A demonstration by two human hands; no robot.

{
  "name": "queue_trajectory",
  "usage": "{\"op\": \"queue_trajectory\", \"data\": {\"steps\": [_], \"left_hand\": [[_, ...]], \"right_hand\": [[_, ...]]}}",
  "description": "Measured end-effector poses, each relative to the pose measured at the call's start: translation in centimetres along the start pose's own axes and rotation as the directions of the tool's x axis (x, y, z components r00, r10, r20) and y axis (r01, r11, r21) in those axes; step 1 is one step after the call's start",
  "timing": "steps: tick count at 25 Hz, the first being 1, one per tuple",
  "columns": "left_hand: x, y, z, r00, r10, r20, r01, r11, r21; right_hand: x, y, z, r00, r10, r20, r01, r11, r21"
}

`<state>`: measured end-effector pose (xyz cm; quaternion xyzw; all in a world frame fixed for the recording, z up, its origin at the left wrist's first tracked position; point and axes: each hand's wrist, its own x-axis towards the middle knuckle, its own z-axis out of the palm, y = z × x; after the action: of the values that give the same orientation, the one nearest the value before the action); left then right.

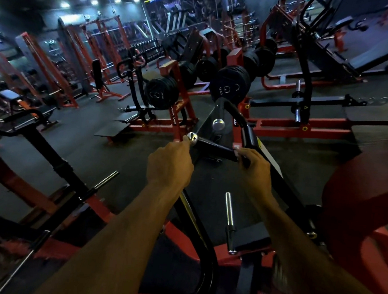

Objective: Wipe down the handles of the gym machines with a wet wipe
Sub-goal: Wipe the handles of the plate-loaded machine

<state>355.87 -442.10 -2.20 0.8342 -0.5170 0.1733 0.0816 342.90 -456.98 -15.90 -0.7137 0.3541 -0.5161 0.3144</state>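
A: Entry. Black handle (214,147) juts out sideways from the machine's black arm (249,137), centre of view, chrome end cap (192,138) pointing left. Red upholstered pad (365,193) to the right, loaded weight plates (230,84) beyond.

B: Hands?

A: Left hand (169,165) is at the cap end, fingers curled toward the cap and touching it; from behind the knuckles I cannot tell whether they pinch it or only steady it. Right hand (254,166) is at the inner end where the handle meets the arm, fingers curled round the grip. A small pale scrap shows at its fingertips, probably the wet wipe (236,153), mostly hidden.

B: Handling estimate?

A: Handle looks rigid, fixed to the frame, so it should not give under pressure. The grip sleeve reads as matte rubber or foam: some friction, likely to drag on a damp wipe. The chrome cap looks smooth, slippery when wet. Wipe is light, limp, tears if snagged.

B: Where to hold?

A: Wrap the wipe around the sleeve with the right hand; brace at the cap with the left.
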Motion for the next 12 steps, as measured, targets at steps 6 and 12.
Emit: {"op": "queue_trajectory", "data": {"steps": [6, 12], "left_hand": [[0.3, -0.1, 0.3, 0.999, 0.045, 0.013, -0.045, 0.998, 0.037], [0.3, -0.1, 0.4, 0.999, 0.049, -0.005, -0.049, 0.998, 0.027]], "right_hand": [[1.6, -0.7, 0.7, 0.985, 0.172, 0.024, -0.173, 0.978, 0.113], [0.2, 2.6, -0.6, 0.995, 0.066, -0.071, -0.068, 0.997, -0.026]]}}
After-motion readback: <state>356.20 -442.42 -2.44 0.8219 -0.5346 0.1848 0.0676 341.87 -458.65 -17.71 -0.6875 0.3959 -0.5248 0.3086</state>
